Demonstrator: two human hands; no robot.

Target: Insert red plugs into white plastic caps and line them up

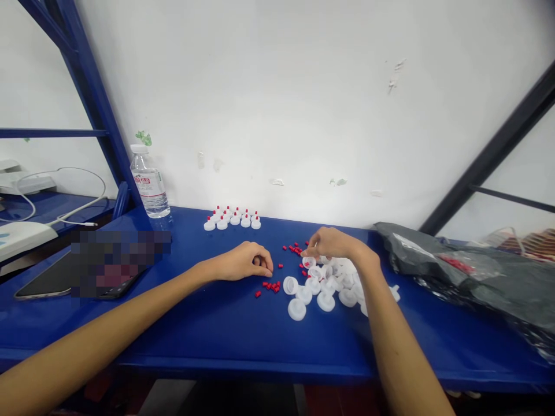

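My left hand (245, 261) rests on the blue table (217, 329) with its fingers curled, close to a scatter of small red plugs (272, 286). What the fingers hold, if anything, is hidden. My right hand (328, 244) hovers over a heap of white plastic caps (323, 286), its fingertips pinched near more red plugs (296, 249). At the back by the wall stand several white caps fitted with red plugs (233, 218), set in rows.
A clear water bottle (150, 185) stands at the back left beside a blue rack upright (93, 98). A dark tablet (65, 277) lies at the left. Black plastic bags (468, 271) lie at the right. White devices with cables (26, 231) sit on the far left shelf.
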